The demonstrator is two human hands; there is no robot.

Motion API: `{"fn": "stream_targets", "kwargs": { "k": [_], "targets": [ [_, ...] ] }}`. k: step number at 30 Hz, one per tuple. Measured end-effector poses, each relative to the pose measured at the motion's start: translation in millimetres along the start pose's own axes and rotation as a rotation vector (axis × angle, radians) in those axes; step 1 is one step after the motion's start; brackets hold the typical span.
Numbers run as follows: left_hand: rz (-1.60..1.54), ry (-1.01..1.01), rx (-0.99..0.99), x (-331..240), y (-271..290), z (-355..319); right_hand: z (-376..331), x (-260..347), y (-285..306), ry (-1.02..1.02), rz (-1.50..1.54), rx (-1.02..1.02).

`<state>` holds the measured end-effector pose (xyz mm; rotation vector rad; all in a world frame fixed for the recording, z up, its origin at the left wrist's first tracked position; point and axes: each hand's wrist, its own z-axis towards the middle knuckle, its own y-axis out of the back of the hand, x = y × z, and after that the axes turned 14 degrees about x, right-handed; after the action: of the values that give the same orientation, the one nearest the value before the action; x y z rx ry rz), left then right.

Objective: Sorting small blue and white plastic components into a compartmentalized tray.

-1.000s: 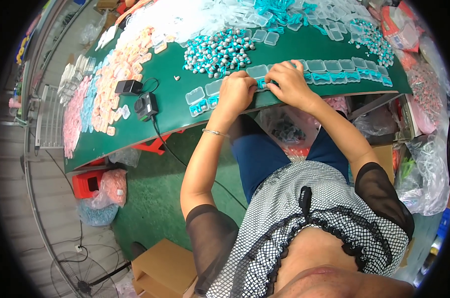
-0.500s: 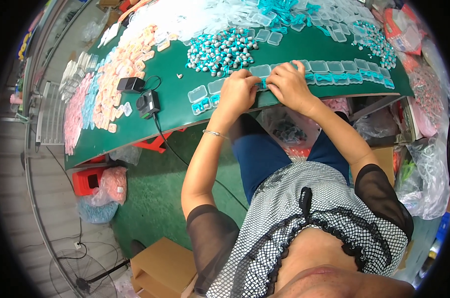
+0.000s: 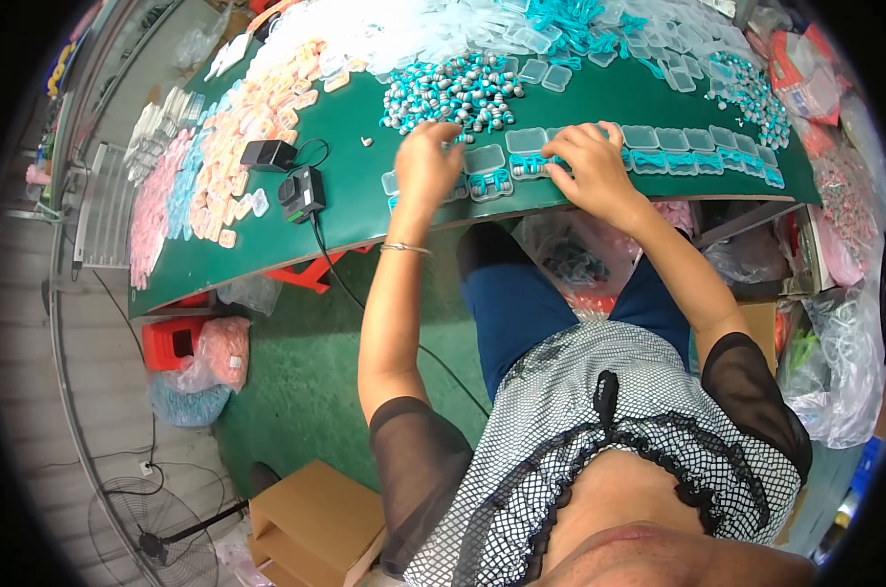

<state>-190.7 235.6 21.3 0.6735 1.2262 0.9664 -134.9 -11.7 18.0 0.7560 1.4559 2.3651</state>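
Left hand (image 3: 428,168) and right hand (image 3: 592,168), both grips unclear, are nearside of one grey-teal pile (image 3: 451,90). Two black devices (image 3: 301,193) lie left of it.

Best lane sits right of the grey-and-teal earplug pile (image 3: 453,93): bare green tabletop (image 3: 609,103) running out toward a heap of small teal-and-white pieces (image 3: 751,98). Behind the pile, no way through, teal cords (image 3: 570,24) and clear cases crowd in! In front of it, the row of lidded cases (image 3: 663,139) bars the edge, right hand (image 3: 592,166) over it, left hand (image 3: 428,166) blocking the front-left. Left of the pile, a green pocket, but there's a loose earplug (image 3: 367,142), then two black boxes (image 3: 301,193) and their cable.
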Motion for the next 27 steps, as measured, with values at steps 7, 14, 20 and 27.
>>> {"fn": "stream_targets", "kwargs": {
  "k": [7,14,20,27],
  "targets": [
    [0.102,0.147,0.123,25,5,10,-14,-12,18,0.0,0.02,-0.015],
    [-0.085,0.113,0.108,21,5,26,-46,-58,61,-0.118,-0.015,-0.031],
    [-0.666,0.055,0.089,21,7,12,-73,-197,99,-0.445,0.067,-0.266],
    [-0.795,0.069,0.191,-17,9,10,-104,-294,134,-0.903,-0.193,-0.092]
  ]
}}
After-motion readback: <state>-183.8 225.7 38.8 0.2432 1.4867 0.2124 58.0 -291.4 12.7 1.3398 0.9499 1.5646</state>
